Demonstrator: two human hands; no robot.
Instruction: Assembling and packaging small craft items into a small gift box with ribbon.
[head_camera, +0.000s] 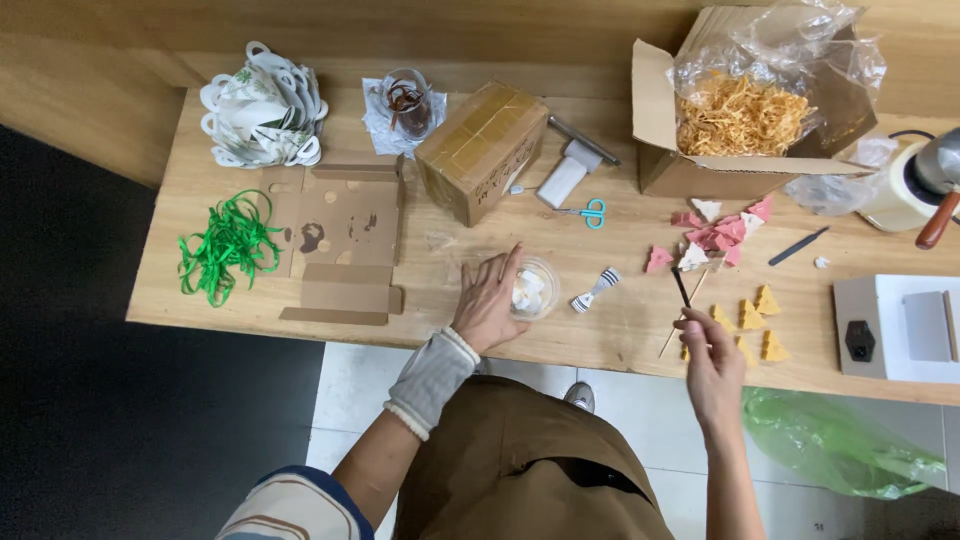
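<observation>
My left hand (488, 302) rests on the wooden table (620, 330), fingers curled around a small clear plastic cup (534, 288) with white pieces inside. My right hand (708, 352) pinches a thin dark stick (682, 290) that points up toward a pile of pink and white triangular pieces (718, 236). A wooden skewer (672, 332) lies under the same hand. Several yellow triangular pieces (752, 318) lie just right of the right hand. A small black-and-white striped bow (596, 289) lies between the two hands.
A closed cardboard box (481, 150), a flattened carton (338, 240), green ribbon (226, 245), stacked patterned cups (264, 118), blue scissors (590, 212), black tweezers (798, 246), an open box of straw-like shreds (742, 112), and a white device (900, 328) occupy the table. A green bag (840, 445) lies on the floor.
</observation>
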